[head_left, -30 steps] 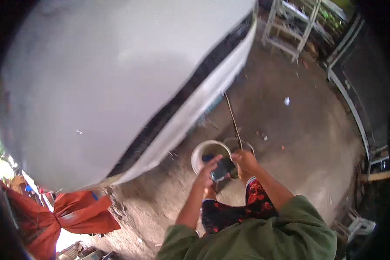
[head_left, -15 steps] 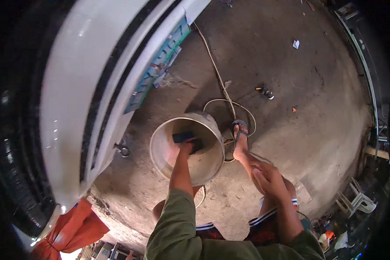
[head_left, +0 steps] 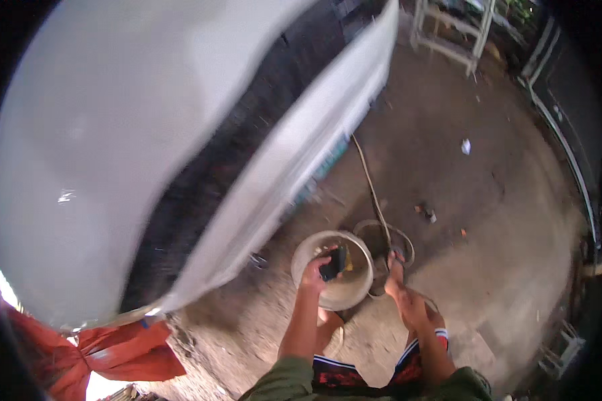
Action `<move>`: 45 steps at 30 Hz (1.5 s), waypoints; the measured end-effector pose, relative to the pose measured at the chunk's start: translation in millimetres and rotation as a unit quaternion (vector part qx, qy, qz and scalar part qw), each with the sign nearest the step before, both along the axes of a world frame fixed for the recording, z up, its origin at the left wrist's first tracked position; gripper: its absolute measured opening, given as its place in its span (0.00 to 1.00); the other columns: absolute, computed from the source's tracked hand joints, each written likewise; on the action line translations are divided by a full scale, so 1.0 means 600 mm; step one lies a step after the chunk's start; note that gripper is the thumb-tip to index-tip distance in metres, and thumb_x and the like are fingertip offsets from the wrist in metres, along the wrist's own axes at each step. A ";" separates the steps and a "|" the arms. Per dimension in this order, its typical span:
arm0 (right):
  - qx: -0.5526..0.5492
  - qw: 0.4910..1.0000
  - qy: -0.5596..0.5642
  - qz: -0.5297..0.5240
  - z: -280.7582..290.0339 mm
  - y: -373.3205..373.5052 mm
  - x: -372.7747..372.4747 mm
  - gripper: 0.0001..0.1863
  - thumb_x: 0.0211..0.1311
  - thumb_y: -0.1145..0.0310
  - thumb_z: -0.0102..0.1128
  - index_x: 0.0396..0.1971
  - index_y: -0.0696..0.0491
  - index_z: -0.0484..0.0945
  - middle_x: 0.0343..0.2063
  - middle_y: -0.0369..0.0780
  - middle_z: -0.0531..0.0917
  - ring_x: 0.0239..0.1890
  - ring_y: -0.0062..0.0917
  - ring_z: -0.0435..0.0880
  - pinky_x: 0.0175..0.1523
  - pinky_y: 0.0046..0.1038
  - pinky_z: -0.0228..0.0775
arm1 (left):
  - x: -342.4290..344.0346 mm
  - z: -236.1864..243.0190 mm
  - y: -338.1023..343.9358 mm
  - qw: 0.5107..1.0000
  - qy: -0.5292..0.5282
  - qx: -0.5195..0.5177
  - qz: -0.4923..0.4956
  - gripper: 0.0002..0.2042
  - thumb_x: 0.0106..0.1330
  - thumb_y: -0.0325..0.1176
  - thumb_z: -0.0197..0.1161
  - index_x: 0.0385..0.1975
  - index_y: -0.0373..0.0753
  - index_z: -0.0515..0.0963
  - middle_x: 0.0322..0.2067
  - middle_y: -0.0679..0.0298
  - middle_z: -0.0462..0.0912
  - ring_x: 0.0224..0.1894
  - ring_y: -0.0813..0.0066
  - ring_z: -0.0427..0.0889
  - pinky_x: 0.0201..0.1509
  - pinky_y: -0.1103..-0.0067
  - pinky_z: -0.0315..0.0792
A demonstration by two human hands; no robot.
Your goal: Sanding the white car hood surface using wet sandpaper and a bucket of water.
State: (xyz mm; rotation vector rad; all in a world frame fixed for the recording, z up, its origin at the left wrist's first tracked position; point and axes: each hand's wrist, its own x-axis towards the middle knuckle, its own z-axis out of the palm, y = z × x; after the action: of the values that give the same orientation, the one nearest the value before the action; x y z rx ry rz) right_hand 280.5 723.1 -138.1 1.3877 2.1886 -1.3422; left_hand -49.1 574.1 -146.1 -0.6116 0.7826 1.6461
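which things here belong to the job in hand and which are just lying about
Seemingly in use:
- dark object held in the left hand
- bucket beside it

Apparently just lying about:
- white scrap on the floor
- small orange scrap

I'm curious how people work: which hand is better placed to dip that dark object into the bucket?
Probably the left hand: it holds the dark object at the bucket, while the right hand is by the right leg.

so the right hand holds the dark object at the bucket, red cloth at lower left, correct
Not the right hand: the head view shows the left hand holding the dark object at the bucket; the red cloth is at lower left.
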 end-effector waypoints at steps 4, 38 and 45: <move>0.058 0.989 0.118 0.062 0.128 -0.089 -0.042 0.12 0.66 0.64 0.52 0.36 0.56 0.79 0.31 0.49 0.82 0.33 0.41 0.83 0.38 0.38 0.73 | -0.138 0.464 -0.044 0.959 0.216 0.043 0.176 0.26 0.55 0.26 0.55 0.58 0.36 0.72 0.55 0.56 0.76 0.51 0.57 0.79 0.47 0.62 0.79; 0.072 0.957 0.219 -0.175 0.561 0.628 -0.306 0.20 0.72 0.60 0.52 0.42 0.64 0.80 0.38 0.45 0.85 0.43 0.26 0.82 0.49 0.29 0.72 | -0.671 1.082 0.481 -0.148 0.854 -0.400 -0.298 0.31 0.68 0.43 0.53 0.67 0.31 0.57 0.69 0.51 0.57 0.71 0.53 0.53 0.74 0.59 0.44; 0.044 0.961 0.192 -0.196 0.532 0.634 -0.203 0.20 0.72 0.58 0.51 0.40 0.63 0.78 0.35 0.45 0.84 0.38 0.28 0.81 0.44 0.33 0.73 | -0.623 1.042 0.307 -0.087 0.859 -0.408 -0.297 0.33 0.65 0.40 0.56 0.67 0.30 0.56 0.69 0.49 0.55 0.72 0.51 0.51 0.74 0.57 0.42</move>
State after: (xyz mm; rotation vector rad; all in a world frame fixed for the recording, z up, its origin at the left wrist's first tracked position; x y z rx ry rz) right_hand 159.0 1103.5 181.3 1.7961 2.3093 -1.8026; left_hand -423.2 758.4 479.3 -1.3482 -2.2683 0.3923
